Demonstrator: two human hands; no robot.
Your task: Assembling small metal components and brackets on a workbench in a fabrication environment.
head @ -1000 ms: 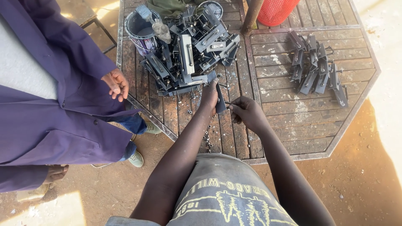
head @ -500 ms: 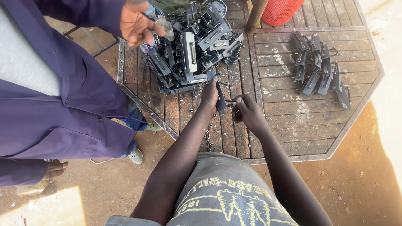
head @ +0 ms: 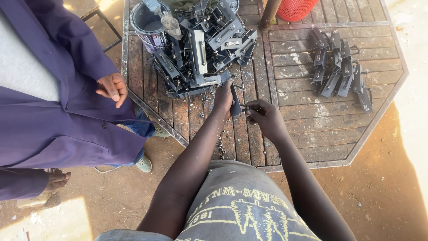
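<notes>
My left hand (head: 223,99) grips a small dark metal bracket (head: 235,101) upright over the wooden slatted table (head: 312,120). My right hand (head: 264,117) pinches a thin bolt (head: 246,107) against the bracket's side. Just beyond my hands lies a big heap of dark metal brackets (head: 200,49). Small nuts and bolts (head: 220,145) are scattered on the slats below my left forearm.
A second, smaller pile of brackets (head: 341,71) lies at the table's right. A grey bucket (head: 149,24) stands at the back left, a red basket (head: 296,8) at the back. A person in a purple coat (head: 53,120) stands at the left, one hand (head: 113,88) near the table edge.
The other person's hand, which reached up to the bucket half a second ago, has dropped back beside the purple coat. My hands stay on the bracket and bolt.
</notes>
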